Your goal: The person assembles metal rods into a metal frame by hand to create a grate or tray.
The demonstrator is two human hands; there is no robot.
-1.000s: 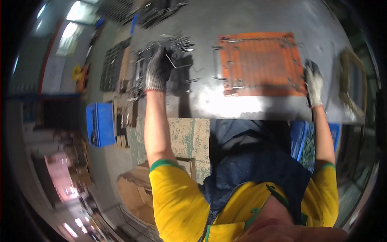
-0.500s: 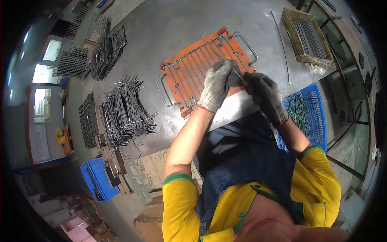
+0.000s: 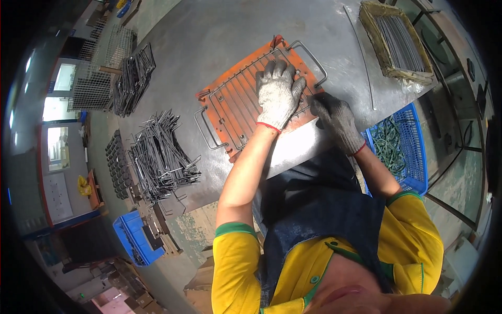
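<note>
Now left hand (image 3: 277,94) lies flat on the wire rack (image 3: 246,99); right hand (image 3: 337,118) has slid to its edge.

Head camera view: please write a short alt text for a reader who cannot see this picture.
A person in knit work gloves presses the left hand flat on a wire rack lying in an orange jig plate on a grey metal table, while the right hand rests at the plate's near edge. A pile of bent wire pieces lies to the left.

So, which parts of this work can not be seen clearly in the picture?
- Head view: the left hand covers the wire grid beneath it.
- The right hand hides the orange jig edge; any grasp is unclear.
- The blue crate contents are too small to identify.
</note>
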